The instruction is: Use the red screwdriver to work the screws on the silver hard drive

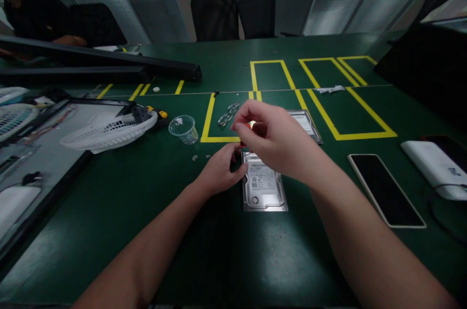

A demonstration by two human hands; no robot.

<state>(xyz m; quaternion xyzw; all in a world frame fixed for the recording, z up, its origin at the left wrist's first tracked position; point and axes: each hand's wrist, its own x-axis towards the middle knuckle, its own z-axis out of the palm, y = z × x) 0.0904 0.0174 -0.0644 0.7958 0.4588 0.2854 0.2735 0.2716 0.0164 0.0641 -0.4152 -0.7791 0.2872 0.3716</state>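
A silver hard drive (265, 185) with a white label lies flat on the green table. My left hand (223, 169) rests at its upper left edge, thumb on the drive, fingers curled by a small red and black item (242, 144) whose shape is mostly hidden. Just above the drive's far end is my right hand (264, 134), its thumb and index finger pinched together; whatever they hold is too small or hidden to name. Behind this hand a second silver drive (305, 123) shows in part. Tiny pieces (194, 157) lie left of my left hand.
A clear plastic cup (183, 129) and eyeglasses (228, 114) stand beyond my left hand. At right are a phone (386, 190) and a white power bank (436, 168). Rackets (109, 133) and a large panel (47, 153) fill the left. A person (44, 17) sits far left.
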